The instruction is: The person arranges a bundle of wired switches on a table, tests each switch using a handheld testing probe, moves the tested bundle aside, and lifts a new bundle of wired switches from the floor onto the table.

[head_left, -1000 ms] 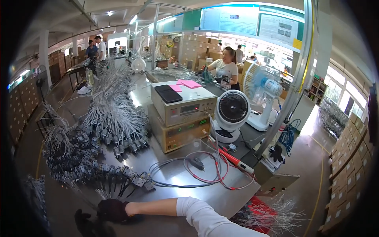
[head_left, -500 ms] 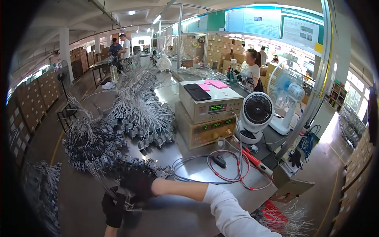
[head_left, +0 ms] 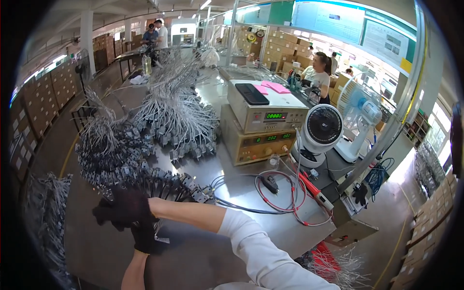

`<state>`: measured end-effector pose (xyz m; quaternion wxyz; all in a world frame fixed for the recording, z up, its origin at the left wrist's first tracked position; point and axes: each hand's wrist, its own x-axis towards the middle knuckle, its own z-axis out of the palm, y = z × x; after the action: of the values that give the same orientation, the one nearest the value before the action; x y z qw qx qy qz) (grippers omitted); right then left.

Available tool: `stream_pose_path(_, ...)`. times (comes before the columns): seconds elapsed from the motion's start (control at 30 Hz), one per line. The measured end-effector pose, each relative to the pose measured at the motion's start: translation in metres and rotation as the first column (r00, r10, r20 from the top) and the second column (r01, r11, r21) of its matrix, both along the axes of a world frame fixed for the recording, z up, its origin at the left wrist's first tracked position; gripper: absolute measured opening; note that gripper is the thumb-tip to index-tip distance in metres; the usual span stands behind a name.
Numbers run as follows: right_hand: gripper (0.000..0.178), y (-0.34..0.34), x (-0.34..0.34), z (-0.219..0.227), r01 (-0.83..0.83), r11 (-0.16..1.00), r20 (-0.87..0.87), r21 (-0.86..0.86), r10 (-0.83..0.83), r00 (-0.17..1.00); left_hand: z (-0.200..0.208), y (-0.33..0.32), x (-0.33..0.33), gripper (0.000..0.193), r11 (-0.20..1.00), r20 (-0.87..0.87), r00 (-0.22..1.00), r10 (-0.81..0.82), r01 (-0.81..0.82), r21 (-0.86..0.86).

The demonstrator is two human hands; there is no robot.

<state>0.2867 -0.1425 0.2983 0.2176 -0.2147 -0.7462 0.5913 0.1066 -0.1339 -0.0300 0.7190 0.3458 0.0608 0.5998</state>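
Note:
My right hand (head_left: 124,208), in a black glove, crosses over my left hand (head_left: 143,239) at the near left of the metal table. The left hand wears a black glove too; its fingers are mostly covered by the right. Thin grey cables (head_left: 157,229) stick out beside the left hand, with a pale strip at their end. The right hand's fingers are dark and blurred, so their grip is unclear. Just beyond both hands lies a row of cable connectors (head_left: 181,186) with black leads. Larger heaps of grey cables (head_left: 176,113) with connectors spread behind them.
Two stacked meters (head_left: 261,140) carry a phone (head_left: 251,94) and pink papers. Test leads (head_left: 290,203) coil in front of them. A small fan (head_left: 323,126) and a taller fan (head_left: 363,113) stand rightward. A metal post (head_left: 382,150) rises there; a co-worker (head_left: 316,75) sits beyond.
My right hand has moved left and now covers most of my left hand. The view has shifted slightly. The cable heaps and meters stay in place on the table.

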Motion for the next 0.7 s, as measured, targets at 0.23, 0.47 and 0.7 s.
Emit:
stream_pose_path(0.23,0.023,-0.046,-0.110,-0.067,-0.251,0.699,0.372,0.670,-0.023,0.928,0.009,-0.005,-0.006,0.028,0.847,-0.742,0.408,0.532,-0.261,0.464)
stream_pose_path(0.47,0.051,-0.014,-0.084,-0.082,0.000,0.865,0.088,0.502,-0.052,0.995,0.043,-0.081,-0.062,0.052,0.971,-0.644,0.730,0.228,-0.222,0.092)
stream_pose_path(0.7,0.034,0.004,0.031,-0.112,0.152,0.837,0.096,0.525,-0.236,0.967,0.079,-0.043,-0.071,0.031,0.799,-0.862,0.097,0.497,-0.440,0.411)
